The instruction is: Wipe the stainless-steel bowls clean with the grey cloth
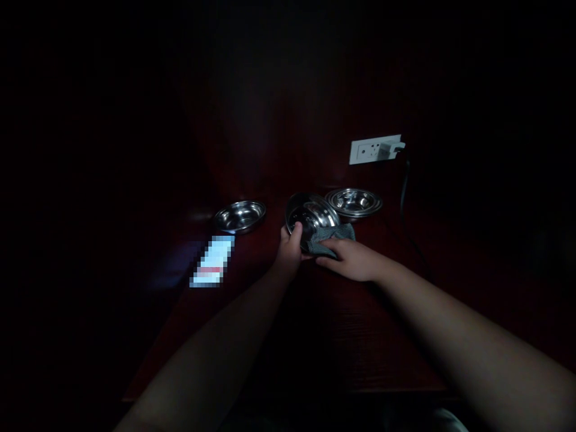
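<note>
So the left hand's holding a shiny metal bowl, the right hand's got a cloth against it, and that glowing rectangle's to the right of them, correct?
Not quite: the head view shows the glowing rectangle to the left, not the right. The left hand does hold the shiny metal bowl, and the right hand has the cloth against it.

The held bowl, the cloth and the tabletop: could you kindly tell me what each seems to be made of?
Held bowl: probably stainless steel, polished, judging by its bright reflections. Cloth: apparently textured fabric, matte, with soft folds. Tabletop: perhaps lacquered wood, dark red with faint sheen; the dimness leaves this open.
</note>
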